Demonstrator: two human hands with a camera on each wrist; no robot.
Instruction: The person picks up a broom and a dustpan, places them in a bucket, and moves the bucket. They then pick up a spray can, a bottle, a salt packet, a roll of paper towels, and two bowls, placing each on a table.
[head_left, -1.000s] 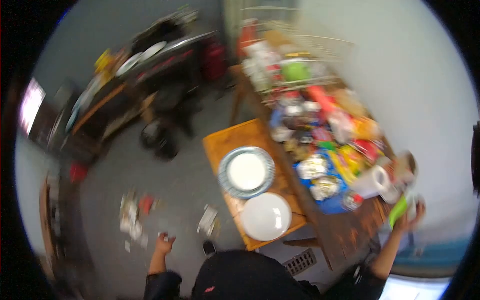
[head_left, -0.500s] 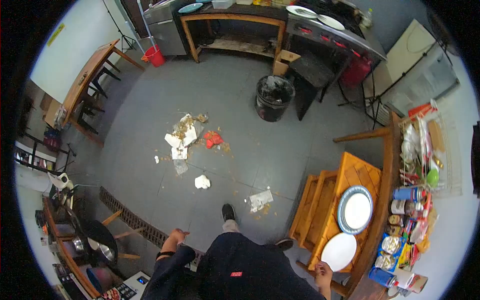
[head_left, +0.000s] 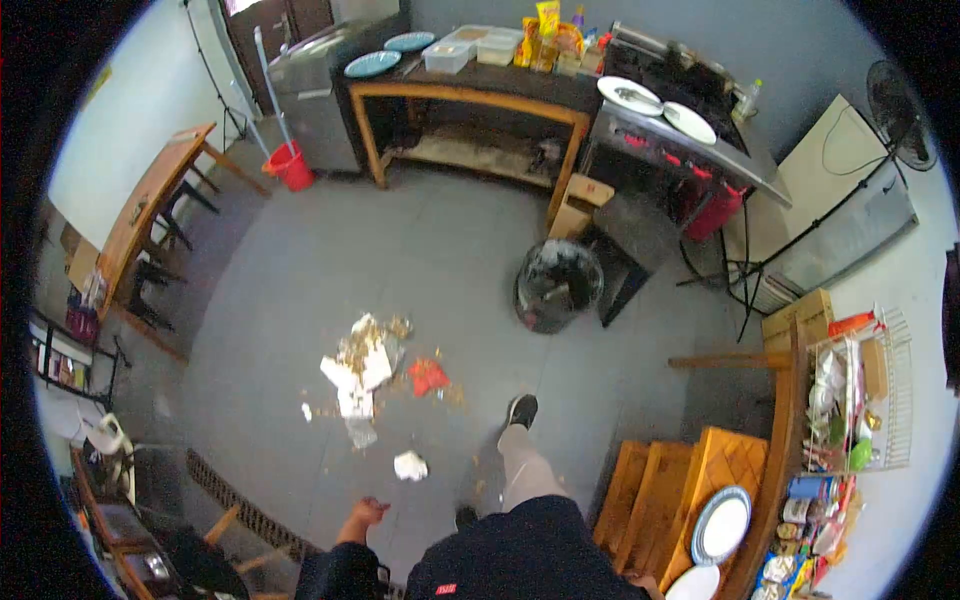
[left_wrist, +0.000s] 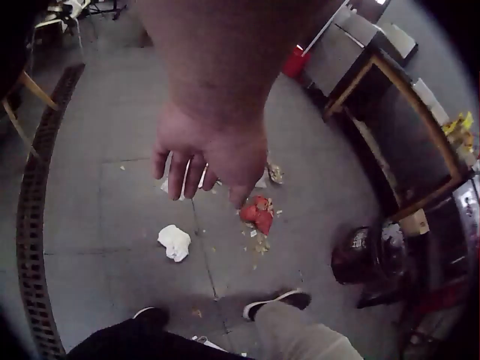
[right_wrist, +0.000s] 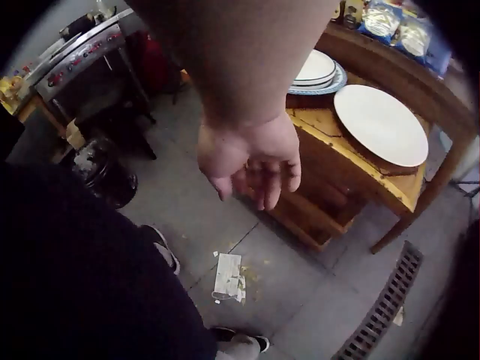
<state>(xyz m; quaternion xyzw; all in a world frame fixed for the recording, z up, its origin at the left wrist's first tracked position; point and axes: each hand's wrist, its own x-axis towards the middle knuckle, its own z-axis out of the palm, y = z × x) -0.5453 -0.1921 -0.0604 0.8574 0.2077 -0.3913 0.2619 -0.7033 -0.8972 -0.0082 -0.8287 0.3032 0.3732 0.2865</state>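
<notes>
My left hand point(head_left: 368, 512) hangs over the floor with loose fingers and holds nothing. In the left wrist view its fingers overlap a heap of white paper and food scraps point(head_left: 355, 385) on the floor. A red crumpled piece point(left_wrist: 258, 215) and a white crumpled one point(left_wrist: 174, 243) lie close by. My right hand point(right_wrist: 251, 157) hangs relaxed and bare beside a wooden stand point(right_wrist: 315, 120). On that stand are a white oval plate point(right_wrist: 381, 126) and white plates stacked on a blue-rimmed plate point(right_wrist: 341, 81). A flat white scrap point(right_wrist: 229, 276) lies on the floor below this hand.
A black bin point(head_left: 558, 285) stands ahead near the stove point(head_left: 680, 140). At the back left are a red bucket point(head_left: 290, 168) and a worktable point(head_left: 470, 90). Packed goods line the bench point(head_left: 785, 430) on the right; a floor grate point(head_left: 235, 500) runs along the left.
My view has swung from the cluttered bench toward the room, and I have stepped forward. My right hand has left a green-and-white item at the bench end and dropped to my side.
</notes>
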